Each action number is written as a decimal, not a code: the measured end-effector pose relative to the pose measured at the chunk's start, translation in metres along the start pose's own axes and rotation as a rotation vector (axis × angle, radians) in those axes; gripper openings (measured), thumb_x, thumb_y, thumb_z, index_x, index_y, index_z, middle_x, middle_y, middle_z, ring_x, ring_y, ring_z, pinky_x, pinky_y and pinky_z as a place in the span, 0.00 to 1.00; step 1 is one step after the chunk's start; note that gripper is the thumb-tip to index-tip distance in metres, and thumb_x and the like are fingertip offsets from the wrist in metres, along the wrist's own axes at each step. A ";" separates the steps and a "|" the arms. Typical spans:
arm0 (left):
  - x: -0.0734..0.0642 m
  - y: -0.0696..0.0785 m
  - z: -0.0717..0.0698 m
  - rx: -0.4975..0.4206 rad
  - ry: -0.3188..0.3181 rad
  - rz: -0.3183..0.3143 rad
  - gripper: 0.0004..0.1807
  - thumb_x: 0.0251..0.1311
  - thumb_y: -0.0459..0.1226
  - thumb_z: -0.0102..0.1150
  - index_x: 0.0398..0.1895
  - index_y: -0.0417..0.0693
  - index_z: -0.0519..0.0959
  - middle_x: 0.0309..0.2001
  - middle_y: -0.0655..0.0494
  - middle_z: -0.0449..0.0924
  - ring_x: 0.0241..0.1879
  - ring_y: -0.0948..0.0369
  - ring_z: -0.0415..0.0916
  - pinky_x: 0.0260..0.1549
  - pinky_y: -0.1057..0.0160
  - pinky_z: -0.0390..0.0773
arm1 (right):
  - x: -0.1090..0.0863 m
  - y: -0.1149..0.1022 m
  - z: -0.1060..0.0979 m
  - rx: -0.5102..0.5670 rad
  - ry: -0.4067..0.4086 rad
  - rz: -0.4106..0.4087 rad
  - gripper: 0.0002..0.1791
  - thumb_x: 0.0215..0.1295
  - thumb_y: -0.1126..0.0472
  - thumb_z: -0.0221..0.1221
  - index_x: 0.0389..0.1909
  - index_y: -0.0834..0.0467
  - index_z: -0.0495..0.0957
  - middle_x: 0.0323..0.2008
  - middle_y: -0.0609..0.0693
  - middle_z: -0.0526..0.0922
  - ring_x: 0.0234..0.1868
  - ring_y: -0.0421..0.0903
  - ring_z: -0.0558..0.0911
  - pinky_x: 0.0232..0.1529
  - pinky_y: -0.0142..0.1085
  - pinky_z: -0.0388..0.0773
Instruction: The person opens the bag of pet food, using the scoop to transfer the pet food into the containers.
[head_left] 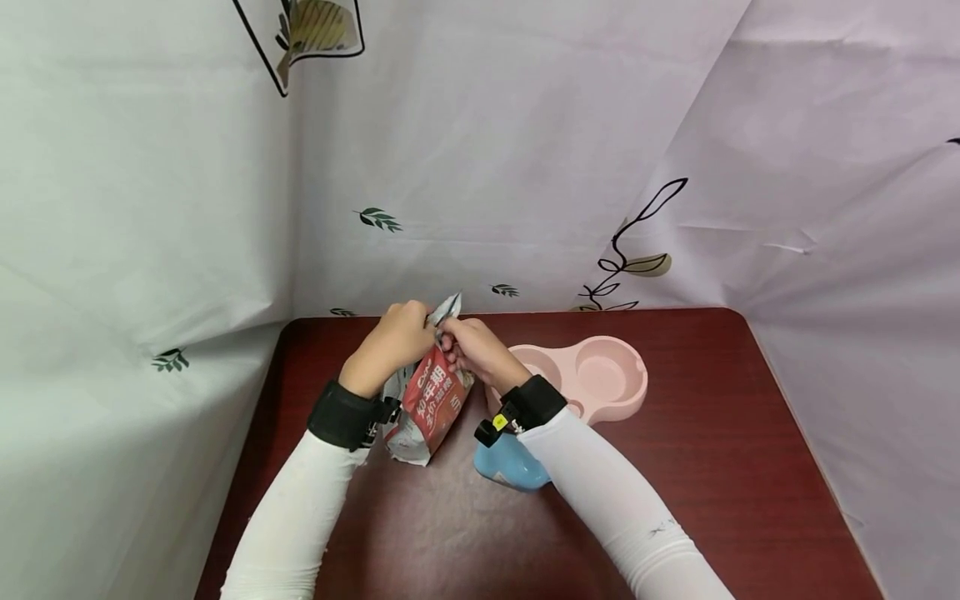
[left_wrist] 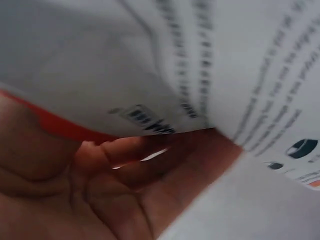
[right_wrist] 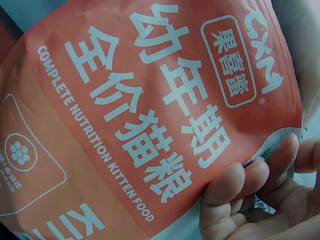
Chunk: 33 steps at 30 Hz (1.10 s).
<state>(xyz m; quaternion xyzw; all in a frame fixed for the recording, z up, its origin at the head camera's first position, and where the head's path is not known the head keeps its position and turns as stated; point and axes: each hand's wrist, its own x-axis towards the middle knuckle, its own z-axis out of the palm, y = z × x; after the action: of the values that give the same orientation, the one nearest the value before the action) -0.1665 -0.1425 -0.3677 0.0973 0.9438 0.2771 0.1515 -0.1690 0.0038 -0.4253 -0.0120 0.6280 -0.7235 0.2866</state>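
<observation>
A red and silver bag of kitten food (head_left: 435,398) stands tilted on the table between both hands. My left hand (head_left: 397,340) grips its upper end from the left, and in the left wrist view the bag's white printed back (left_wrist: 240,65) lies over the curled fingers. From the right, my right hand (head_left: 483,350) pinches the same top edge, where a crumpled silver flap sticks up. In the right wrist view the fingertips (right_wrist: 225,185) press against a corner of the bag's front. Whether the bag's top is torn cannot be made out.
A pink double-bowl feeder (head_left: 637,383) sits right of the bag, partly behind my right hand and wrist. Nearer me, a glossy blue object (head_left: 506,462) is partly covered by my right forearm. The dark red table (head_left: 712,483) ends at a white patterned cloth (head_left: 510,167).
</observation>
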 end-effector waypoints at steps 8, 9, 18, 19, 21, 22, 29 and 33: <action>-0.011 0.002 -0.001 0.024 -0.001 -0.010 0.17 0.67 0.34 0.45 0.17 0.47 0.66 0.18 0.52 0.64 0.14 0.58 0.63 0.14 0.63 0.63 | -0.001 0.002 0.000 0.028 0.007 -0.008 0.18 0.72 0.59 0.45 0.20 0.59 0.65 0.20 0.49 0.65 0.20 0.43 0.65 0.25 0.35 0.71; -0.011 0.002 -0.001 0.032 0.007 -0.004 0.17 0.67 0.34 0.45 0.17 0.46 0.66 0.18 0.52 0.63 0.14 0.58 0.63 0.13 0.63 0.63 | -0.001 0.002 0.000 0.035 0.004 -0.005 0.19 0.73 0.57 0.45 0.20 0.59 0.65 0.20 0.49 0.65 0.20 0.44 0.65 0.26 0.36 0.70; -0.010 0.002 0.002 0.067 0.046 -0.024 0.18 0.63 0.32 0.46 0.14 0.48 0.63 0.16 0.56 0.57 0.12 0.60 0.57 0.11 0.65 0.59 | -0.005 0.000 0.005 0.021 -0.035 0.005 0.19 0.74 0.54 0.44 0.22 0.59 0.65 0.21 0.51 0.64 0.22 0.46 0.64 0.31 0.41 0.68; -0.011 0.001 0.002 0.066 0.047 -0.023 0.18 0.64 0.32 0.46 0.14 0.48 0.63 0.16 0.55 0.57 0.12 0.60 0.57 0.11 0.65 0.59 | -0.005 0.000 0.005 0.025 -0.028 0.008 0.18 0.73 0.56 0.44 0.23 0.60 0.65 0.21 0.51 0.65 0.22 0.46 0.65 0.30 0.41 0.68; -0.011 0.000 0.003 0.067 0.049 -0.020 0.19 0.66 0.33 0.45 0.14 0.47 0.64 0.16 0.54 0.59 0.12 0.60 0.59 0.11 0.64 0.60 | -0.004 -0.001 0.005 0.036 -0.014 0.011 0.15 0.70 0.60 0.43 0.23 0.60 0.65 0.21 0.50 0.65 0.22 0.45 0.65 0.29 0.39 0.69; -0.011 0.000 0.003 0.068 0.050 -0.018 0.19 0.66 0.33 0.45 0.14 0.47 0.64 0.16 0.54 0.59 0.12 0.60 0.59 0.11 0.64 0.60 | -0.004 -0.001 0.005 0.041 -0.009 0.012 0.14 0.69 0.61 0.43 0.22 0.59 0.65 0.21 0.50 0.65 0.22 0.45 0.65 0.29 0.38 0.69; -0.013 -0.002 0.001 0.076 0.061 0.004 0.20 0.69 0.32 0.43 0.14 0.47 0.64 0.15 0.55 0.58 0.11 0.60 0.57 0.12 0.65 0.60 | -0.005 0.000 -0.001 0.043 0.003 -0.017 0.15 0.67 0.63 0.44 0.19 0.59 0.62 0.21 0.51 0.64 0.24 0.45 0.68 0.30 0.39 0.71; -0.015 -0.004 0.001 0.074 0.077 0.004 0.22 0.69 0.31 0.42 0.13 0.50 0.58 0.14 0.57 0.52 0.11 0.62 0.51 0.12 0.65 0.56 | -0.010 0.003 -0.013 0.051 -0.010 -0.041 0.17 0.67 0.62 0.46 0.17 0.58 0.60 0.20 0.51 0.62 0.25 0.47 0.70 0.36 0.44 0.70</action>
<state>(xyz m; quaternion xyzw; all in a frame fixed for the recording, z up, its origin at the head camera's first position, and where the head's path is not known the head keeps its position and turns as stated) -0.1531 -0.1490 -0.3668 0.0939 0.9584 0.2459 0.1107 -0.1647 0.0194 -0.4269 -0.0213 0.6073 -0.7450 0.2750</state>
